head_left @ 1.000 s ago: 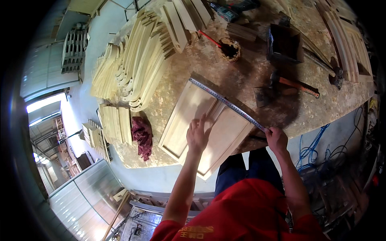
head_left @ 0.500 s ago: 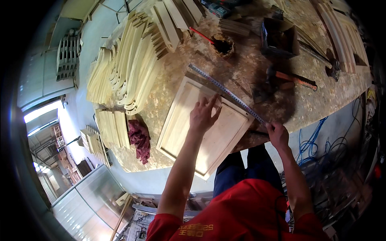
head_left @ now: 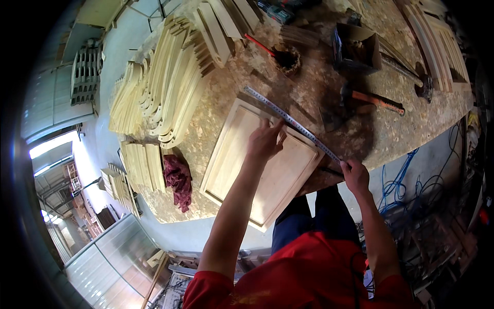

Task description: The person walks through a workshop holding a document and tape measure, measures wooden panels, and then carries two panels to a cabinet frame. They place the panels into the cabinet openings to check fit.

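With the right hand [head_left: 355, 174] pinched on the near right end of a tape measure [head_left: 297, 124], held it slanting lengthwise toward the far left, just beyond the far edge of a pale wooden panel [head_left: 280, 177] on the workbench [head_left: 406, 136]. With the left hand [head_left: 264, 140], thumb and fingers apart, covered part of the panel near the tape measure's middle; could not tell whether touching it.
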A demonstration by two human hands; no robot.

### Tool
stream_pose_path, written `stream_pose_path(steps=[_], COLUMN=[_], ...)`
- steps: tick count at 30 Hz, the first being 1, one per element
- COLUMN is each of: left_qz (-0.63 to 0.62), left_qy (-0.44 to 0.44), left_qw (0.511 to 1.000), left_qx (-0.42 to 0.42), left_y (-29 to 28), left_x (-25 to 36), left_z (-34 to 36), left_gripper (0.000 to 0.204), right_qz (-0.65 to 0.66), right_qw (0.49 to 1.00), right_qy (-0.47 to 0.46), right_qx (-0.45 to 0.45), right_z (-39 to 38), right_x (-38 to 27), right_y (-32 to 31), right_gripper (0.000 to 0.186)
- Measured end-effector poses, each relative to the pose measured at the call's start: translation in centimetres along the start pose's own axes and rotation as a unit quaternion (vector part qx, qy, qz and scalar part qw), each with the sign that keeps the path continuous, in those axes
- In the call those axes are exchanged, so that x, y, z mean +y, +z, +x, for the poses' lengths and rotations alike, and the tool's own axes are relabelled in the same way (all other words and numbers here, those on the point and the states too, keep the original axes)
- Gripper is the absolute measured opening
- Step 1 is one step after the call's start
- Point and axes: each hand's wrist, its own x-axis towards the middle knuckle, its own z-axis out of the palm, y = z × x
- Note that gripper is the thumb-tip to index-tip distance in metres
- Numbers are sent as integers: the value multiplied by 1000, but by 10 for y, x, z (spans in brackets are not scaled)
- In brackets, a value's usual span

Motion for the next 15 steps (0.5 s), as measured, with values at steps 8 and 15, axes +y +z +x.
stream_pose_path(steps=[8,15], left_qz=[6,-15], left_qy=[-4,-133], left_qw=[999,984], left_qx=[48,115], left_y=[6,25], left_x=[1,8], left_z=[-13,-72], left_gripper=[73,56], right_qz=[1,-15], right_qw=[1000,1000], right_qy=[8,-13], right_qx=[-16,-14], right_z=[-2,3], right_x=[-11,-14], right_y=[-6,3], right_gripper=[33,32])
